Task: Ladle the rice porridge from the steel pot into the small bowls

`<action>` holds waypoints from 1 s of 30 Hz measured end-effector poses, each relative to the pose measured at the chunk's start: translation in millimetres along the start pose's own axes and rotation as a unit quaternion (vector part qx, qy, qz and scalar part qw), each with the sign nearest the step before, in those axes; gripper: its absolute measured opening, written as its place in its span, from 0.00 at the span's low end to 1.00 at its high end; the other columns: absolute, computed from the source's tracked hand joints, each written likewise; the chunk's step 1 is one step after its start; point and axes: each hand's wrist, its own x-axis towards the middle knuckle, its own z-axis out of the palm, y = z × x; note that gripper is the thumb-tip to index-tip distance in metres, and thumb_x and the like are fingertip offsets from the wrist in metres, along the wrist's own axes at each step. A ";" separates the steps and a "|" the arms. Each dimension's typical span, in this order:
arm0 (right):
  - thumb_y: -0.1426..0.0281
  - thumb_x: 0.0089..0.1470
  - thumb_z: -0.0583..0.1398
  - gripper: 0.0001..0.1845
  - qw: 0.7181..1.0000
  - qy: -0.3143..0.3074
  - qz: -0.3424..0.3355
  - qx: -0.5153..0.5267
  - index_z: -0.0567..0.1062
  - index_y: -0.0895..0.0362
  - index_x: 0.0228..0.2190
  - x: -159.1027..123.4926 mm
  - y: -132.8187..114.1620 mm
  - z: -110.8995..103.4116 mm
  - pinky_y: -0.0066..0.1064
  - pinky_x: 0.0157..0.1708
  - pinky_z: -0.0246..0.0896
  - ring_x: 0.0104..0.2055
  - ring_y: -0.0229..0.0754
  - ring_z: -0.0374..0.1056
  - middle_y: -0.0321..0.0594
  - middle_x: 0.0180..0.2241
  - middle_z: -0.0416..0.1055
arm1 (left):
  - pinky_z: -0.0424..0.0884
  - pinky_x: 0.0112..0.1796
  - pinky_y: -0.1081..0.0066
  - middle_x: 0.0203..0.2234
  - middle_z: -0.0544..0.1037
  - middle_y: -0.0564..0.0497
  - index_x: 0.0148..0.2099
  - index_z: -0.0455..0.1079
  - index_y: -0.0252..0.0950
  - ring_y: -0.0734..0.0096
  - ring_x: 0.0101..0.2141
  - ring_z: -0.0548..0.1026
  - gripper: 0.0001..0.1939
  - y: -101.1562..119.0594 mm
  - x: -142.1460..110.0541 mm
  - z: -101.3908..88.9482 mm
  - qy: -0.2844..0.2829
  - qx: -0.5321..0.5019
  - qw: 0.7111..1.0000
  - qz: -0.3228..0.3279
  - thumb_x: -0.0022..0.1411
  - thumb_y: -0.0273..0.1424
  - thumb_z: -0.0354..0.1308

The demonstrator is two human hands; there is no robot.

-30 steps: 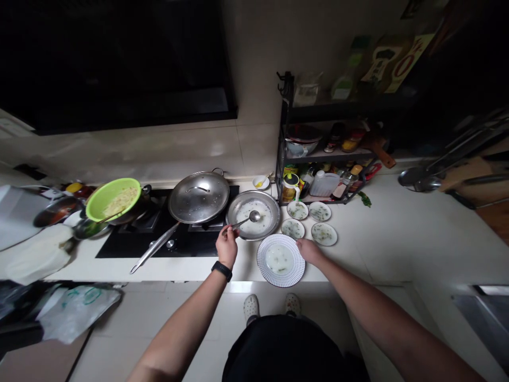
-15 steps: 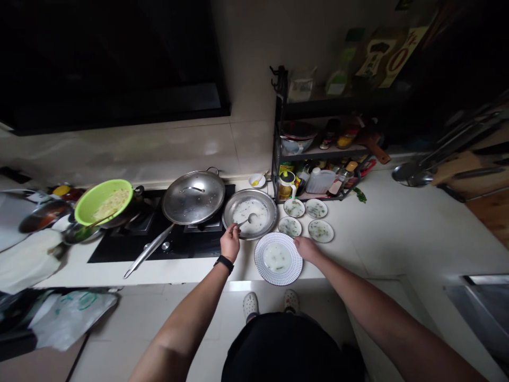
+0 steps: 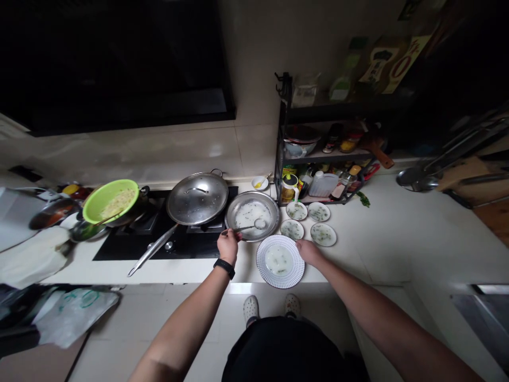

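Head view: left hand (image 3: 228, 245), fingers closed round metal spoon (image 3: 260, 224) over steel basin (image 3: 274, 207); right hand (image 3: 308, 250) pinches striped plate (image 3: 296, 265) by its rim, apparently for steadiness, beside 4 small dishes (image 3: 335, 235).

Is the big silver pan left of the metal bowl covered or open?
Covered: a domed metal lid with a handle sits over the pan.

On top of the rack, to your right, a large bottle (image 3: 380, 64) has a yellow label (image 3: 406, 64) with a big round "0" below a Chinese character too blurred to name. The white label (image 3: 376, 66) beside it is unreadable. At your left, a plastic bag (image 3: 73, 321) bears illegible green print.
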 end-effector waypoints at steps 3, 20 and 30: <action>0.70 0.68 0.49 0.19 1.000 0.002 -0.006 0.001 0.79 0.60 0.41 0.0 0.2 -0.1 0.29 0.38 0.57 0.42 0.42 0.74 0.49 0.42 0.80 | 0.81 0.34 0.61 0.24 0.81 0.46 0.43 0.68 0.33 0.60 0.27 0.83 0.08 12.9 -5.6 -0.9 -0.011 -0.012 1.000 0.003 0.68 0.34 0.55; 0.69 0.68 0.50 0.18 1.000 -0.001 -0.003 0.006 0.79 0.60 0.41 -0.2 0.1 -0.9 0.29 0.38 0.57 0.42 0.43 0.74 0.49 0.42 0.80 | 0.82 0.37 0.59 0.29 0.83 0.42 0.48 0.70 0.30 0.58 0.31 0.84 0.27 36.4 -84.0 -31.6 -0.127 0.076 0.988 0.048 0.63 0.51 0.60; 0.70 0.68 0.50 0.18 1.000 0.001 -0.001 0.016 0.79 0.60 0.42 -1.2 -0.1 -0.9 0.28 0.37 0.57 0.42 0.42 0.74 0.49 0.43 0.80 | 0.81 0.44 0.63 0.42 0.83 0.43 0.52 0.75 0.38 0.61 0.42 0.83 0.14 7.5 -119.2 -58.4 -0.283 0.301 0.851 0.324 0.72 0.36 0.52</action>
